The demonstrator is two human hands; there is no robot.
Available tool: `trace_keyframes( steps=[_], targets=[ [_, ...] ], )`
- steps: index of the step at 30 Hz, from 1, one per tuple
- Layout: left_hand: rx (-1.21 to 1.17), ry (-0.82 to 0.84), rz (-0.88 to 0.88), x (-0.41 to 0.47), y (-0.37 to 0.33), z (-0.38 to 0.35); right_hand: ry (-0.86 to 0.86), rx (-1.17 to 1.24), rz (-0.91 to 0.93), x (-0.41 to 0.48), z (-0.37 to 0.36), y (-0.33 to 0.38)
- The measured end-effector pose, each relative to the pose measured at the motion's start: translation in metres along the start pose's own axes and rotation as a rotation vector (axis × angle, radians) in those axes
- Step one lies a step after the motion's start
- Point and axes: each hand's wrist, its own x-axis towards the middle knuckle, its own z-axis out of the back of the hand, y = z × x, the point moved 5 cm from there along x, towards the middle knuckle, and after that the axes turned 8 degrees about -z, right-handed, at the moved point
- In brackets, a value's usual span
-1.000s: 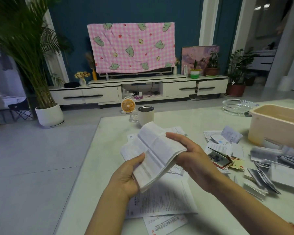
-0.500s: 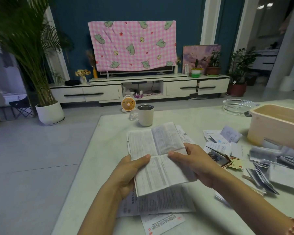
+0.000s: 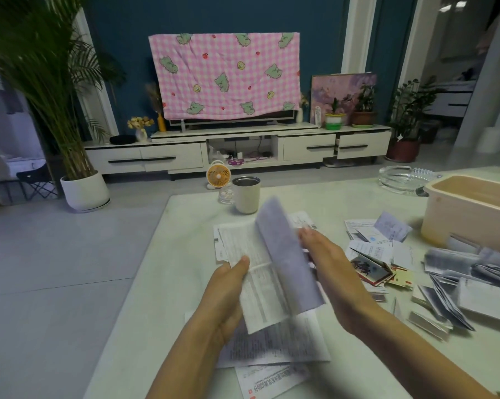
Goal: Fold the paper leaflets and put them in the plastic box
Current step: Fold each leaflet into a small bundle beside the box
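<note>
Plainly the job is mid-stream: a white printed paper leaflet (image 3: 274,283) is held up over the pale desk (image 3: 185,254) in front of the person, half closed along its centre crease. The left hand (image 3: 228,295) grips its left half, thumb on the printed face and fingers underneath, while the right hand (image 3: 332,272) lies flat with straight fingers against the back of the raised right half, which is blurred and stands nearly upright, so I judge this fold to be only partly made. Beneath the hands lie several flat unfolded printed sheets (image 3: 280,344), so more folding looks to be left. To the right a loose heap of folded grey-white leaflets (image 3: 459,283) is spread on the desk, just in front of the beige rectangular plastic box (image 3: 467,223) at the far right edge; those are folded but not boxed. The bottom of the box is hidden from this angle, so I cannot tell whether anything is in it. By my reading, folding is well under way and the boxing mostly remains.
</note>
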Motion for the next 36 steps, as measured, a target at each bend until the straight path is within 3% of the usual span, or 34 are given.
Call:
trace_keyframes(
  steps=[4, 6, 9, 13, 17, 23, 28, 33, 36],
  targets=[
    [-0.181, 0.009, -0.002, -0.004, 0.001, -0.014, 0.061, -0.359, 0.194, -0.013, -0.029, -0.010],
    [-0.355, 0.143, 0.029, -0.009, -0.002, -0.027, 0.029, -0.675, 0.263, -0.012, -0.038, -0.023],
    [-0.405, 0.251, 0.042, -0.010, -0.003, -0.038, -0.015, -0.839, 0.292, -0.007, -0.038, -0.032],
    [-0.195, 0.094, 0.013, -0.001, 0.012, -0.032, -0.031, -0.634, 0.282, 0.002, -0.026, -0.035],
    [0.006, 0.152, -0.019, -0.006, 0.014, -0.034, -0.045, -0.494, 0.311, 0.006, 0.000, -0.027],
    [0.145, 0.247, -0.084, -0.007, 0.012, -0.040, 0.172, -0.492, 0.197, 0.005, 0.016, -0.024],
    [0.293, 0.105, -0.175, -0.002, 0.011, -0.031, 0.037, -0.521, 0.256, 0.008, 0.028, -0.020],
    [0.727, 0.090, -0.488, -0.005, 0.001, -0.037, -0.008, -0.502, 0.251, 0.010, 0.039, -0.015],
    [0.714, 0.096, -0.528, -0.004, 0.001, -0.043, -0.047, -0.379, 0.182, 0.011, 0.050, -0.018]
  ],
)
